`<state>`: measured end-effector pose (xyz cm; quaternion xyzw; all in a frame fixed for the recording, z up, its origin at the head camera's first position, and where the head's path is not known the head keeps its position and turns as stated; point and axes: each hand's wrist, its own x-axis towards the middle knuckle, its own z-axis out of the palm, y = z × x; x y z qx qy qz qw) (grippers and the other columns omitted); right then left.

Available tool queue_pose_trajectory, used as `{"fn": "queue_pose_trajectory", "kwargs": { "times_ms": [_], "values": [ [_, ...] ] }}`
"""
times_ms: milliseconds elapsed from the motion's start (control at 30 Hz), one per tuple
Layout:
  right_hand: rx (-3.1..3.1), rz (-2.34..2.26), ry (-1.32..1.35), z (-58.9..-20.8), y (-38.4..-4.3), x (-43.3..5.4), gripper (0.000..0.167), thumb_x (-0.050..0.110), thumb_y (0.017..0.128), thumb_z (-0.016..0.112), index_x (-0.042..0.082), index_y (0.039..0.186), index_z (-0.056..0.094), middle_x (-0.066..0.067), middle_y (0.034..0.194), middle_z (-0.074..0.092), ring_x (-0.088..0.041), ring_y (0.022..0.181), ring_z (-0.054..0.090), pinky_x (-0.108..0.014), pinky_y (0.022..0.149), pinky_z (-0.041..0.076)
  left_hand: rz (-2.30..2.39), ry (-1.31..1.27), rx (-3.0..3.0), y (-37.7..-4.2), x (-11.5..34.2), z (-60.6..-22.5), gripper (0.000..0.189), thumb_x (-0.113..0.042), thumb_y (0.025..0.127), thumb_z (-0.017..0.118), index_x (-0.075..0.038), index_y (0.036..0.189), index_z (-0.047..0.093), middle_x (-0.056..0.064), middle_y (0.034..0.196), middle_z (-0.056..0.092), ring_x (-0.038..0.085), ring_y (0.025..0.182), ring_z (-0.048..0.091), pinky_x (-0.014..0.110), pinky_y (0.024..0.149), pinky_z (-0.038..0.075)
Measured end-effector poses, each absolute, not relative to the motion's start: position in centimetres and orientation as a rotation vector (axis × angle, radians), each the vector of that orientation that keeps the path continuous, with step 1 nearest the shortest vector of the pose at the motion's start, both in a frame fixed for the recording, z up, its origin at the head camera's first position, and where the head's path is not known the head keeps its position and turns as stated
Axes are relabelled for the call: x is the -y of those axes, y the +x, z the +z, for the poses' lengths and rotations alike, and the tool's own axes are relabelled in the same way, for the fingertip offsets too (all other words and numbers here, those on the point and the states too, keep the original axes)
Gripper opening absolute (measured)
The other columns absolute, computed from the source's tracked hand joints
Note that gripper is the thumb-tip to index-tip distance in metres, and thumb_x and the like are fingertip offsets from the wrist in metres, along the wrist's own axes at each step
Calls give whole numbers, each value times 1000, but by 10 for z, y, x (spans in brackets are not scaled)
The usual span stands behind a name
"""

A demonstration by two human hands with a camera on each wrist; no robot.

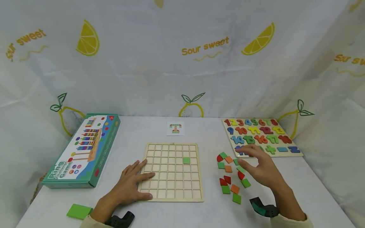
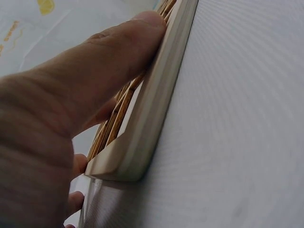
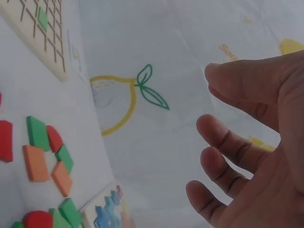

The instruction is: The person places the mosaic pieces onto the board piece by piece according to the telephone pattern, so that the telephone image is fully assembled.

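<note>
The left hand (image 1: 129, 185) lies with fingers spread and thumb flat along the left side of the gridded wooden board (image 1: 176, 200), covering some cells; in the left wrist view the thumb hides most of the other fingers. One green square (image 1: 186, 160) sits in a cell toward the board's upper right. The right hand (image 1: 260, 167) is half spread, thumb apart and nothing in its grasp, beside the loose coloured tiles (image 1: 226, 189) on the tabletop (image 1: 211, 215); whether its thumb touches a tile is hard to tell. Its fingers hide part of the bottom row of the number board (image 1: 287, 144), whose numerals start from 1, with 14 to 18 in the row above. The black device (image 1: 122, 220) at the left wrist is cut off below. The backdrop (image 1: 142, 79) reads "Sour sweet", the rightmost copy cropped. The box (image 1: 80, 148) has slanted lettering, only "GAME" passably readable, its side print too small. The card (image 1: 175, 128) behind the board shows a small red, green and orange figure.
</note>
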<state>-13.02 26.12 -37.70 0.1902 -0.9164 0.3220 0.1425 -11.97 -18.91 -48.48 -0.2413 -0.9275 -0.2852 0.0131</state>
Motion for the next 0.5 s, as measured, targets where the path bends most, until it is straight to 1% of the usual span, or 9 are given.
{"fn": "queue_pose_trajectory", "kwargs": {
  "times_ms": [33,100,233,267,400,500],
  "values": [
    [2654,936,537,-382,-130,-262,31,10,85,75,12,115,68,2,112,60,-12,105,50,-39,82,48,-883,-755,2889,-120,189,-485,73,-68,68,73,-26,127,66,14,153,32,44,138,21,63,102,14],
    [2676,959,521,-391,-129,-264,30,10,85,75,14,114,69,4,111,61,-11,104,50,-39,82,49,-886,-758,2886,-120,189,-484,74,-68,68,73,-25,127,66,14,153,32,45,138,21,64,102,14],
    [2723,1040,517,-409,-128,-264,28,11,85,75,14,112,70,5,108,62,-14,103,53,-50,82,49,-896,-759,2890,-119,189,-482,74,-67,68,74,-24,127,66,15,152,32,45,137,22,64,102,14],
    [2733,1057,524,-413,-128,-264,27,11,85,75,14,111,70,5,108,62,-15,102,53,-51,81,49,-904,-760,2890,-119,188,-482,73,-66,68,74,-24,127,66,15,152,32,45,137,22,64,102,13],
    [2761,1112,564,-428,-126,-266,24,10,85,74,13,109,70,4,105,63,-19,97,55,-44,79,51,-902,-766,2894,-119,188,-483,73,-67,68,74,-24,127,66,16,152,32,46,137,22,63,103,13],
    [2758,1140,591,-438,-129,-267,25,9,85,75,14,109,71,4,102,63,-21,92,54,-38,77,51,-897,-759,2896,-119,189,-482,74,-67,68,74,-24,127,66,15,153,31,45,138,21,63,103,13]
  ]
}}
